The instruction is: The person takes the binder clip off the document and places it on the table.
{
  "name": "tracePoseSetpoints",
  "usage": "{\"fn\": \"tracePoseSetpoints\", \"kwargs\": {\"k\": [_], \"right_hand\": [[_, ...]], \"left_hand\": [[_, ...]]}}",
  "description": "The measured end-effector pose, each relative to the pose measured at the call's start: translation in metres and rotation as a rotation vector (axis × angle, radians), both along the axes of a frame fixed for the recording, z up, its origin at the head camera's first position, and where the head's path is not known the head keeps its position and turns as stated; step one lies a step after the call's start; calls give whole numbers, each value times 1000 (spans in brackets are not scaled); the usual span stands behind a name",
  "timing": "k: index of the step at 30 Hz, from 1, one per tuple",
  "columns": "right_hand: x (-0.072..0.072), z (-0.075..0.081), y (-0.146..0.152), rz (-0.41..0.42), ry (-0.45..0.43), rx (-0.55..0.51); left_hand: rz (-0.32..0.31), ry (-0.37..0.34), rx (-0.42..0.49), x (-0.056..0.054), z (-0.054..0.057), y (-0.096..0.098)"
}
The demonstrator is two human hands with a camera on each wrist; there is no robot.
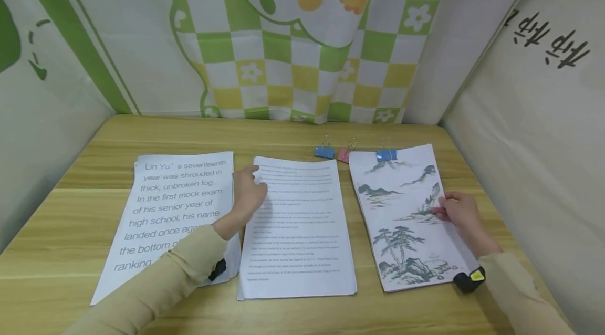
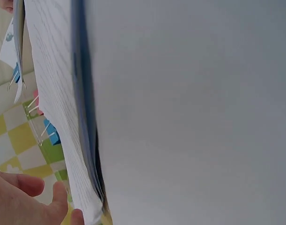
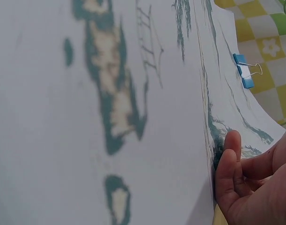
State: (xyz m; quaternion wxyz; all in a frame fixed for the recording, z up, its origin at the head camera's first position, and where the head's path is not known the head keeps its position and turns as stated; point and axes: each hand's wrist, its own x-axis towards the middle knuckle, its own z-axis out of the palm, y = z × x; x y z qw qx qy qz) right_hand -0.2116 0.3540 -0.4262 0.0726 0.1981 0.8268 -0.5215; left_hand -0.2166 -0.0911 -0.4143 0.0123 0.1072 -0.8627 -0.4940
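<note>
Three paper stacks lie side by side: large-print text sheets (image 1: 177, 198), small-print text sheets (image 1: 302, 230) and landscape pictures (image 1: 406, 198). My left hand (image 1: 248, 196) hovers at the upper left edge of the small-print stack, thumb and fingers spread apart, holding nothing. In the left wrist view those loose fingers (image 2: 60, 194) show beside the sheets' edge. My right hand (image 1: 463, 214) grips the right edge of the landscape stack, fingertips curled over its top sheet. A blue binder clip (image 1: 386, 155) sits on that stack's top edge.
Another blue binder clip (image 1: 324, 152) and a pink binder clip (image 1: 344, 155) lie behind the stacks on the wooden table (image 1: 156, 135). A checked curtain (image 1: 302, 62) hangs at the table's back edge, and pale fabric walls (image 1: 534, 130) stand along both sides.
</note>
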Motion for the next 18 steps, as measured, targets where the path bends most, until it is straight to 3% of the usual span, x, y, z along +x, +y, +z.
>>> {"fn": "tracePoseSetpoints", "kwargs": {"k": [10, 18], "right_hand": [[8, 10, -20, -4, -10, -13], [15, 14, -37, 7, -6, -31]], "left_hand": [[-51, -71, 78, 8, 5, 24], [-189, -118, 135, 19, 5, 50]]}}
